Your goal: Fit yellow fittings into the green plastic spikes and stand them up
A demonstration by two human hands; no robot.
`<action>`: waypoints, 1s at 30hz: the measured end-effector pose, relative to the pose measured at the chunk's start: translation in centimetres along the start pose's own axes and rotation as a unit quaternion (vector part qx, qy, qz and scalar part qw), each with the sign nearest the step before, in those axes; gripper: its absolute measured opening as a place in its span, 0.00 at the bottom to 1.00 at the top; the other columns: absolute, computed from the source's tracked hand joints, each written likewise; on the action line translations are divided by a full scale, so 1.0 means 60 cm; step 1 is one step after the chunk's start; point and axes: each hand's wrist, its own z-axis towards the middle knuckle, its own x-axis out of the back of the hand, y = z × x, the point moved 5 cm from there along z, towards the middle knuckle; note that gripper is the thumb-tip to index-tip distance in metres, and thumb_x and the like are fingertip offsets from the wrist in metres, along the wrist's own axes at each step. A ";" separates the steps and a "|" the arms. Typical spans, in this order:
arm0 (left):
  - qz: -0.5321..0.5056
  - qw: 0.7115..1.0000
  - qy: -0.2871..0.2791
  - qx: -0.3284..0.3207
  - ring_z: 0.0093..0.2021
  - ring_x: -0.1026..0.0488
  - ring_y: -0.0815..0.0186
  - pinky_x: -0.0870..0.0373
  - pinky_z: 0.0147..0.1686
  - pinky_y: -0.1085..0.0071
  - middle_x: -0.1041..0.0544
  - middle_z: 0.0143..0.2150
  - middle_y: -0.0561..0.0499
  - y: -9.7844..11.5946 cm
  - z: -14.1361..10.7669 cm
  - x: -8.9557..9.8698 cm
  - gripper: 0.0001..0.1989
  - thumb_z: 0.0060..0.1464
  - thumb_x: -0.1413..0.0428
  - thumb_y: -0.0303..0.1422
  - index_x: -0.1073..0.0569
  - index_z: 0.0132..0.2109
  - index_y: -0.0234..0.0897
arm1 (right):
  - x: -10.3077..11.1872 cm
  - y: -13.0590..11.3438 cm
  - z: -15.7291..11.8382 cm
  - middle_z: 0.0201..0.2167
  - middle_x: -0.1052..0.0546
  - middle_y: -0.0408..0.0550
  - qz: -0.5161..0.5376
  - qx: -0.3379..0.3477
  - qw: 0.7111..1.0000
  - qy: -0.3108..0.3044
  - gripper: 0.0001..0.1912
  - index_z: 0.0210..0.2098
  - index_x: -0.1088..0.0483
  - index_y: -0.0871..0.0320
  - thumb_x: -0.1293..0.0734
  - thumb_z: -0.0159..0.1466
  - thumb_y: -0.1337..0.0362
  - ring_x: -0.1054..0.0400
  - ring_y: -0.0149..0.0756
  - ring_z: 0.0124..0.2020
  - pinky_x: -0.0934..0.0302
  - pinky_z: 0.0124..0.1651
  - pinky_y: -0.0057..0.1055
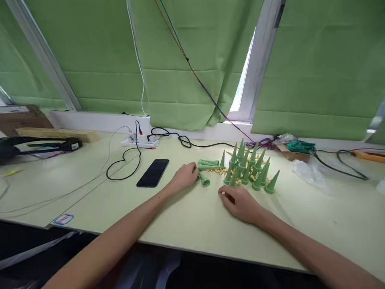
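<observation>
My left hand [185, 175] is closed at the narrow end of a green plastic cone [205, 180], which lies tilted with its hollow wide end toward me. More green cones [208, 163] lie on their sides just beyond that hand. My right hand [240, 202] rests on the table with thumb and fingers pinched together; a tiny pale bit shows at the fingertips, too small to name. Behind it, a cluster of green cones [245, 164] stands upright, points up. Small yellowish pieces [219, 171] are scattered among and beside the cones.
A black phone [152, 173] lies left of my left hand. Farther back are a white power strip [140, 141] and a looping black cable [123, 160]. On the right sit a clear plastic bag [309, 172] and a small cardboard box [291, 152]. The table's front edge [210, 252] runs below my forearms.
</observation>
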 end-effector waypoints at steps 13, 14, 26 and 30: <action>-0.082 0.988 0.113 -0.073 0.26 0.34 0.68 0.41 0.28 0.72 0.31 0.24 0.56 0.029 -0.017 0.050 0.06 0.59 0.50 0.34 0.30 0.38 0.39 | 0.004 -0.006 0.002 0.21 0.32 0.40 -0.011 0.002 1.000 0.007 0.09 0.39 0.28 0.57 0.41 0.67 0.68 0.40 0.31 0.23 0.46 0.32 0.29; -0.102 0.982 0.129 -0.095 0.25 0.35 0.69 0.41 0.28 0.73 0.32 0.24 0.57 0.038 -0.022 0.054 0.06 0.59 0.49 0.34 0.30 0.39 0.38 | 0.005 -0.006 0.001 0.22 0.31 0.41 -0.010 -0.001 1.000 0.013 0.09 0.40 0.28 0.57 0.41 0.67 0.68 0.38 0.32 0.24 0.45 0.33 0.29; -0.124 0.959 -0.006 -0.254 0.22 0.35 0.71 0.37 0.30 0.73 0.25 0.33 0.55 0.126 -0.093 -0.001 0.26 0.64 0.50 0.35 0.42 0.67 0.45 | 0.008 0.005 0.002 0.27 0.25 0.47 -0.055 -0.021 0.997 0.048 0.11 0.40 0.28 0.59 0.43 0.69 0.67 0.32 0.36 0.28 0.45 0.33 0.31; -0.139 0.964 -0.034 -0.222 0.24 0.32 0.69 0.34 0.33 0.73 0.23 0.38 0.51 0.119 -0.090 -0.007 0.34 0.63 0.50 0.34 0.53 0.72 0.46 | 0.009 0.010 0.004 0.29 0.23 0.49 -0.088 -0.052 0.994 0.037 0.12 0.39 0.28 0.59 0.43 0.68 0.67 0.30 0.38 0.30 0.44 0.33 0.31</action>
